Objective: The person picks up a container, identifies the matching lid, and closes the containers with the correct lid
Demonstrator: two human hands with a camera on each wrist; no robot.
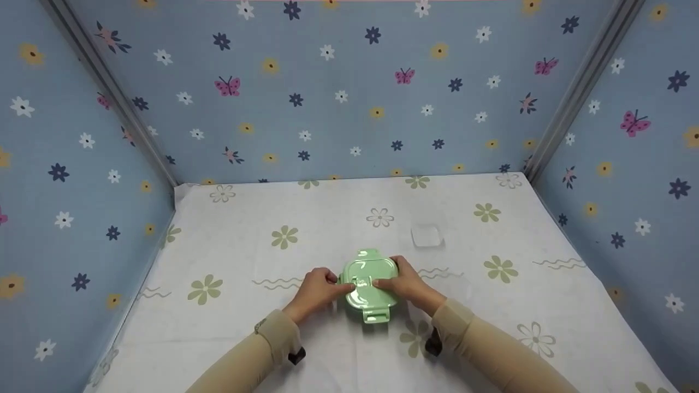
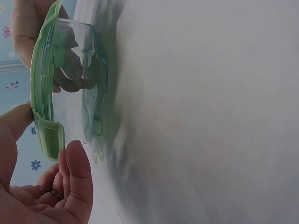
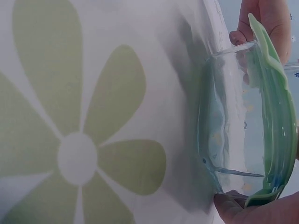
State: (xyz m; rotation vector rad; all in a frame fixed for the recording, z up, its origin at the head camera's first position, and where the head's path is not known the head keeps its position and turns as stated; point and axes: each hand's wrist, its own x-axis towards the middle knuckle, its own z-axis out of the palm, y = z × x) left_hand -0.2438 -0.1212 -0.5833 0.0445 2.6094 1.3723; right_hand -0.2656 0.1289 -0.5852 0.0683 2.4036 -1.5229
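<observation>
A food container with a light green lid and a clear body stands upright on the cloth. The thumb of my left hand presses on the lid near its middle-left. Its fingers curl at the outer edge of the left locking flap. On the other side, my right hand grips the container, thumb on top of the lid and fingers around the right side. In the right wrist view, a fingertip shows low on the clear wall. The front flap and back flap stick outward.
Behind the container to the right lies a small clear square piece with rounded corners. A white flowered cloth covers the table. Blue patterned walls close in the back and both sides.
</observation>
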